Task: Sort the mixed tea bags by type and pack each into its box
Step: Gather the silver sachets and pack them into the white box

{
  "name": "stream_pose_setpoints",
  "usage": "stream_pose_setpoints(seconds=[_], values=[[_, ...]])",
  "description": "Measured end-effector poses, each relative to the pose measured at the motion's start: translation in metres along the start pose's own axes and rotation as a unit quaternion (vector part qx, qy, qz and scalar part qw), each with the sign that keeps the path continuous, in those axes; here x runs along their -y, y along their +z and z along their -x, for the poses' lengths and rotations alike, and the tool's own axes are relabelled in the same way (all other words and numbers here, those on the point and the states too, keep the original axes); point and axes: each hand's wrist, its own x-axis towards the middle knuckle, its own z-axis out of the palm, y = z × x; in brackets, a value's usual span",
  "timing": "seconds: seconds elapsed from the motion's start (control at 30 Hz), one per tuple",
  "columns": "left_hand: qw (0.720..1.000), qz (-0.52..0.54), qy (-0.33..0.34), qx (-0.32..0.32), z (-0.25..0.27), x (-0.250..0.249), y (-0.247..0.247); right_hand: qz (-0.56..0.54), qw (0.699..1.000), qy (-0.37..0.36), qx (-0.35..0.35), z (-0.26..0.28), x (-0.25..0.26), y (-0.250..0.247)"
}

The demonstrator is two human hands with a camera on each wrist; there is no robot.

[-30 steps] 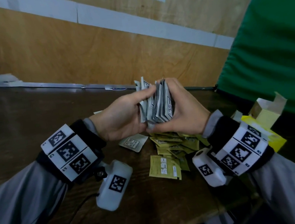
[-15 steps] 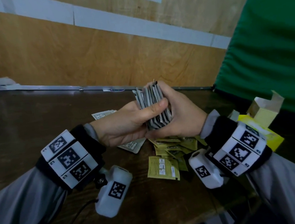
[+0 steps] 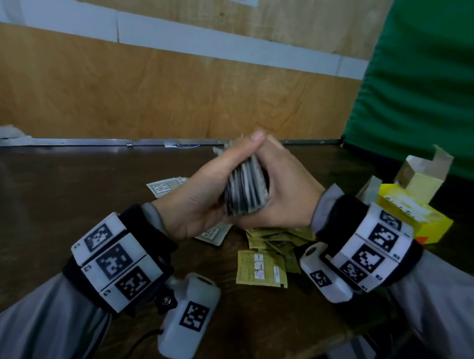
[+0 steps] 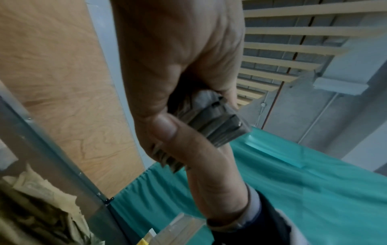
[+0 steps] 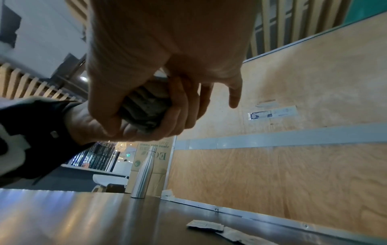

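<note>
Both hands hold one stack of grey-white tea bags (image 3: 246, 190) upright above the table. My left hand (image 3: 202, 195) grips it from the left, thumb laid along its top edge. My right hand (image 3: 285, 191) cups it from the right and below. The stack also shows in the left wrist view (image 4: 217, 122) and, between curled fingers, in the right wrist view (image 5: 146, 106). Olive-yellow tea bags (image 3: 268, 253) lie heaped on the table under the hands. Two grey-white bags (image 3: 166, 185) (image 3: 212, 234) lie flat nearby. A yellow box (image 3: 413, 214) stands at right.
A small pale box with open flaps (image 3: 421, 174) sits behind the yellow box. A plywood wall (image 3: 157, 78) backs the dark table (image 3: 52, 196); a green cloth (image 3: 425, 72) hangs at right. A steel bottle (image 5: 144, 174) stands far left on the table.
The fanned, loose stack has been squeezed together into a tight block. My left thumb has slid from the side of the stack up along its top.
</note>
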Motion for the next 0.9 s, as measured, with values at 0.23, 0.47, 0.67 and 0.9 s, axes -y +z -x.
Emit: stream_pose_setpoints(seconds=[0.23, 0.47, 0.67, 0.9], values=[[0.995, 0.021, -0.038, -0.09, 0.0, -0.003, 0.007, 0.017, 0.998, -0.006, -0.055, 0.018, -0.005, 0.006], [0.994, 0.107, -0.026, -0.028, 0.007, -0.005, 0.017, 0.016, 0.988, -0.076, -0.135, 0.038, 0.004, 0.023], [0.996, 0.067, -0.012, 0.049, 0.01, 0.005, 0.036, -0.018, 0.986, 0.005, -0.163, 0.057, 0.003, -0.005], [0.963, -0.232, 0.116, 0.069, -0.018, 0.026, 0.072, 0.008, 0.95, 0.108, -0.294, 0.097, -0.032, -0.101]])
